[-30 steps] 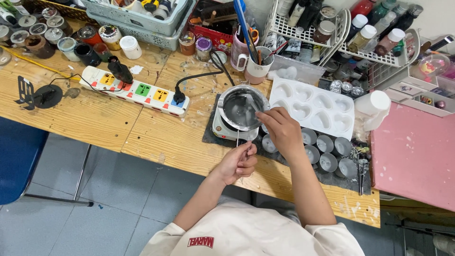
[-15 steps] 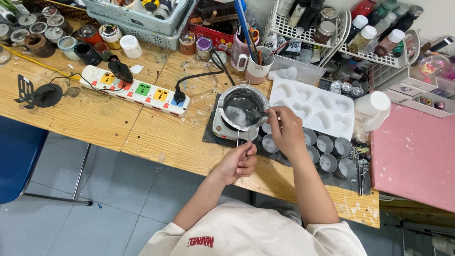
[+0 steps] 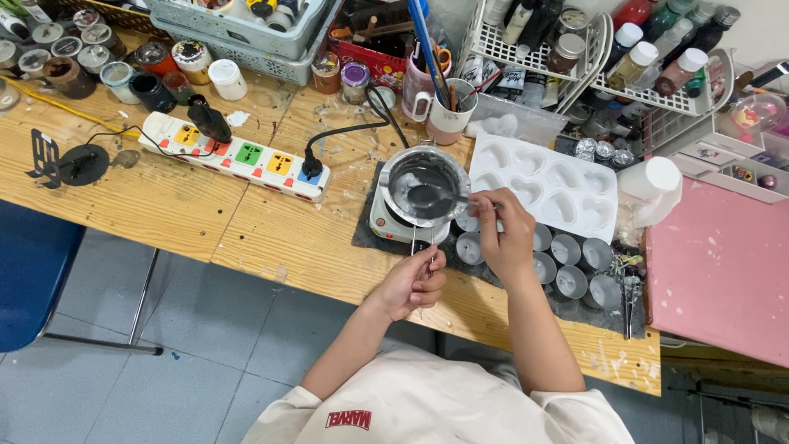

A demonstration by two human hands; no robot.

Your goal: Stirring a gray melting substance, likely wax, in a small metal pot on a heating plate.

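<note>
From the head camera I see my left hand (image 3: 411, 284) closed around the wire handle (image 3: 421, 245) of the small metal pot (image 3: 424, 186), which sits on the little white hotplate (image 3: 386, 224) at the near edge of the wooden table (image 3: 164, 205). My right hand (image 3: 505, 234) pinches a spoon (image 3: 448, 197) whose bowl lies in the pot; over the last second that hand has slid right and nearer, toward the heart-shaped mould (image 3: 546, 193), so I judge the stirring goes on.
</note>
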